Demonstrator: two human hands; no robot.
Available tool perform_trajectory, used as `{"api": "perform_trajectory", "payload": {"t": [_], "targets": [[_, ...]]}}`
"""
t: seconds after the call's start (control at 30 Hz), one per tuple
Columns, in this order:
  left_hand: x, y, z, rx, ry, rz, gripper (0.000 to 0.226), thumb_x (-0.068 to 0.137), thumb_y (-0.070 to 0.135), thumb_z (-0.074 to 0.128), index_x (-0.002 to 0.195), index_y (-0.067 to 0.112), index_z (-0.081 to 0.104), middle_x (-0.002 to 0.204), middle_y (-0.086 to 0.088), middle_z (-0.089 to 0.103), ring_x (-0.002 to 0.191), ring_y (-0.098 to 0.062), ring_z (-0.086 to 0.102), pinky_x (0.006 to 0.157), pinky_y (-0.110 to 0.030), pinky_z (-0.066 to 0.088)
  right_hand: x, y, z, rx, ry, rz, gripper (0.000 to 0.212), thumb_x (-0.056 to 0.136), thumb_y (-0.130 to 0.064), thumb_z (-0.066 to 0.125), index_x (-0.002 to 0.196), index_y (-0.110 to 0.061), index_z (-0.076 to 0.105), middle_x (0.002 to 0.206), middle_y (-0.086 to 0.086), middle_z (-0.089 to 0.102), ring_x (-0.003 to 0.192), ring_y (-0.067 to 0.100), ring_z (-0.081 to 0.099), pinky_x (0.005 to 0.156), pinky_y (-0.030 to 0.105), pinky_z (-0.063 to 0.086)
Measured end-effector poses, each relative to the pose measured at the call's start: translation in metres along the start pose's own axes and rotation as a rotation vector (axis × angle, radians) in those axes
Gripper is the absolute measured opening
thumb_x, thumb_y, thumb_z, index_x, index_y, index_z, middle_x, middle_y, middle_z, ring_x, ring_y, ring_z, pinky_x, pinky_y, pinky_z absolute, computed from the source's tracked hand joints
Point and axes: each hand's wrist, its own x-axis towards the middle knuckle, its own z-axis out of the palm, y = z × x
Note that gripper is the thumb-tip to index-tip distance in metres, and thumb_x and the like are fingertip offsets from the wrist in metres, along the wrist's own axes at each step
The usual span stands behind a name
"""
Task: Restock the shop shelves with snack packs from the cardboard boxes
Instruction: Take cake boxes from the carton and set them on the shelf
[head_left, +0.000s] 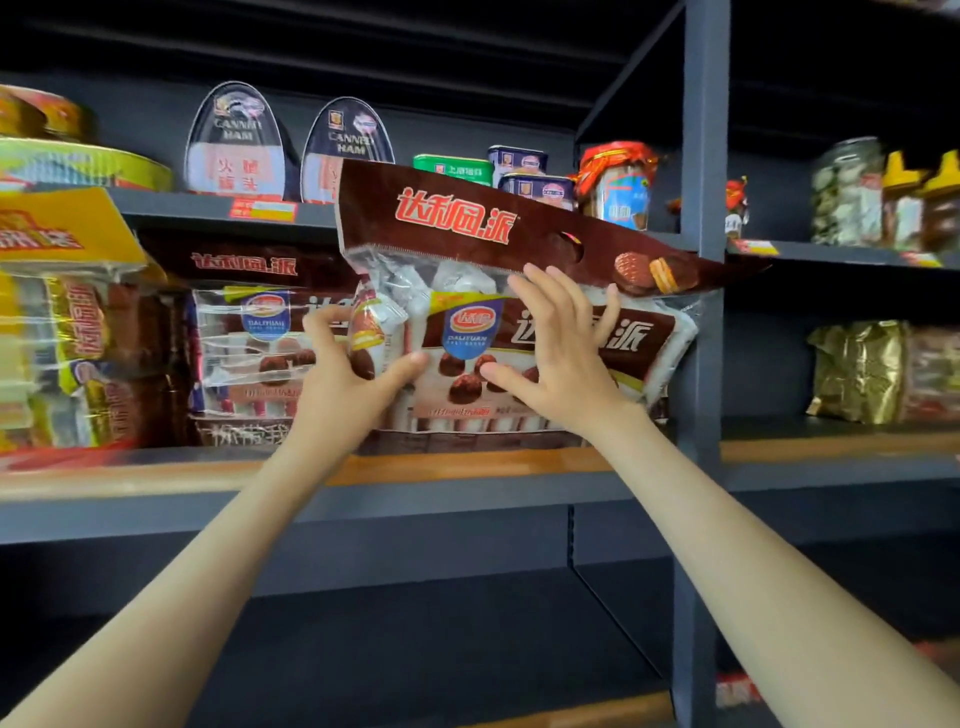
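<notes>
my left hand (347, 358) pinches snack pack (524, 332) at its left edge | right hand (558, 338) flat on front, fingers spread | pack mid-frame on shelf (467, 467) | post (701, 312) tight at right, same pack (249, 338) at left, cans (236, 143) above

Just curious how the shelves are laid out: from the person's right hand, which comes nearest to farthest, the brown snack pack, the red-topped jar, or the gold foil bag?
1. Brown snack pack: under the right hand, on the middle shelf.
2. Red-topped jar: above, on the upper shelf.
3. Gold foil bag: far right, past the upright post.
</notes>
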Motion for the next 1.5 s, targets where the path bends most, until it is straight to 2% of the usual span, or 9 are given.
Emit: {"api": "perform_trajectory", "payload": {"t": [0.17,0.3,0.57,0.83,0.93,1.07,1.23,1.33,1.5], "targets": [[-0.003,-0.003,0.010,-0.206,0.232,0.118,0.057,0.086,0.010,0.071,0.124,0.018,0.029,0.095,0.013,0.048,0.076,0.011,0.054,0.073,-0.010,0.043,-0.015,0.005,0.000,-0.186,0.002,-0.061,0.079,0.089,-0.061,0.047,0.148,-0.024,0.009,0.153,0.006,0.015,0.144,0.030,0.014,0.114,0.054,-0.004],[0.001,-0.013,0.006,-0.214,0.355,0.168,0.062,0.083,0.022,0.072,0.129,0.022,0.030,0.099,0.031,0.050,0.084,-0.003,0.050,0.081,-0.028,0.045,-0.049,0.021,0.010,-0.279,-0.029,0.249,0.080,0.091,-0.070,0.027,0.152,-0.028,-0.003,0.158,0.006,0.006,0.144,0.041,0.004,0.109,0.071,0.008],[0.023,-0.011,0.008,-0.152,0.340,-0.039,0.067,0.073,0.054,0.075,0.128,0.026,0.048,0.116,0.007,0.060,0.104,-0.007,0.059,0.095,-0.036,0.049,-0.029,0.052,0.023,0.033,-0.308,0.320,0.079,0.090,-0.066,0.030,0.140,-0.046,-0.029,0.148,-0.016,-0.038,0.141,0.021,-0.032,0.112,0.066,-0.003],[0.035,-0.005,0.033,-0.088,0.358,-0.201,0.073,0.072,0.063,0.070,0.126,0.022,0.045,0.110,0.005,0.062,0.101,-0.017,0.060,0.087,-0.036,0.047,-0.023,0.047,0.023,0.110,-0.385,0.539,0.068,0.103,-0.037,0.033,0.143,-0.044,-0.022,0.156,-0.007,-0.029,0.143,0.020,-0.028,0.117,0.058,-0.003],[0.027,-0.002,0.049,-0.152,0.301,-0.236,0.084,0.061,0.074,0.065,0.125,0.024,0.045,0.112,0.004,0.063,0.103,-0.018,0.061,0.094,-0.046,0.049,-0.025,0.022,0.013,0.183,-0.249,0.521,0.073,0.102,-0.031,0.041,0.146,-0.043,-0.015,0.159,-0.005,-0.020,0.146,0.017,-0.019,0.119,0.052,0.000],[0.026,0.014,0.080,-0.062,0.203,-0.226,0.090,0.065,0.074,0.060,0.132,0.018,0.039,0.124,-0.006,0.058,0.115,-0.027,0.054,0.098,-0.048,0.044,-0.027,-0.018,0.016,0.156,-0.373,0.335,0.093,0.089,-0.062,0.049,0.136,-0.050,-0.030,0.144,-0.015,-0.044,0.140,0.015,-0.032,0.112,0.052,-0.010],[0.010,0.008,0.103,0.171,-0.234,0.076,0.063,0.094,0.046,0.035,0.140,0.002,0.038,0.141,-0.024,0.042,0.126,-0.038,0.043,0.108,-0.048,0.034,-0.039,0.009,0.021,0.113,-0.452,0.589,0.118,0.062,-0.085,0.048,0.130,-0.049,-0.041,0.148,-0.008,-0.043,0.143,0.024,-0.028,0.113,0.066,-0.002],[0.012,-0.012,0.099,0.497,-0.368,0.315,0.050,0.102,0.031,0.036,0.146,0.007,0.034,0.153,-0.020,0.028,0.134,-0.038,0.031,0.110,-0.047,0.030,-0.047,0.034,0.015,0.100,-0.510,0.663,0.124,0.048,-0.093,0.040,0.129,-0.049,-0.042,0.152,-0.005,-0.038,0.143,0.024,-0.027,0.112,0.068,0.004],[0.049,-0.025,0.072,1.087,-0.443,0.494,0.092,0.089,0.068,0.040,0.154,0.025,-0.009,0.160,-0.007,-0.017,0.147,-0.029,-0.015,0.114,-0.056,-0.012,-0.032,0.043,0.016,0.004,-0.607,0.420,0.120,0.063,-0.084,0.050,0.129,-0.049,-0.044,0.140,-0.013,-0.052,0.136,0.018,-0.040,0.112,0.063,-0.005]]}}
